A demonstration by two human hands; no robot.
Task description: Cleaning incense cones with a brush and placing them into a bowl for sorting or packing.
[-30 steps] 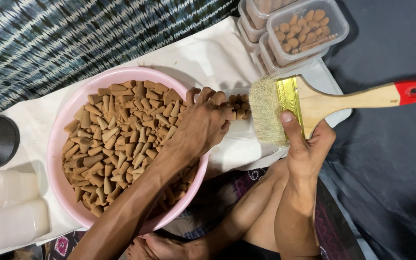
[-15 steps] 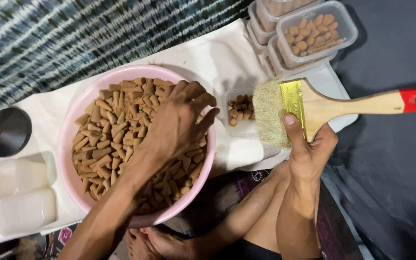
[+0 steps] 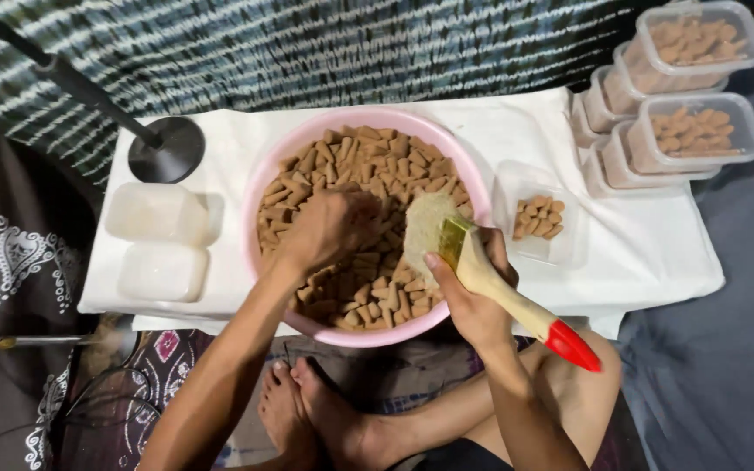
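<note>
The right hand (image 3: 475, 301) grips a paintbrush (image 3: 482, 275), its long axis running from the red handle tip up-left to bristles over the pink basin (image 3: 259, 187). Just left, the left hand (image 3: 329, 228) curls loosely into the brown cones (image 3: 368, 166); its hold cannot be told.

Your brush (image 3: 473, 262): plain wood handle w/ glossy red-painted tip, shiny brass-look metal ferrule, pale coarse bristles. Basin (image 3: 265, 170) is smooth pink plastic, slight sheen. Cones (image 3: 377, 166) in it look matt, dry, clay-brown, rough-ish. Bench cover (image 3: 656, 253) is white cloth, matt, bit creased. Tubs (image 3: 700, 131) at your right are clear plastic, glossy. Round stand base (image 3: 166, 148) looks dark matt metal. Two frosted plastic boxes (image 3: 157, 212) at left, semi-translucent.
</note>
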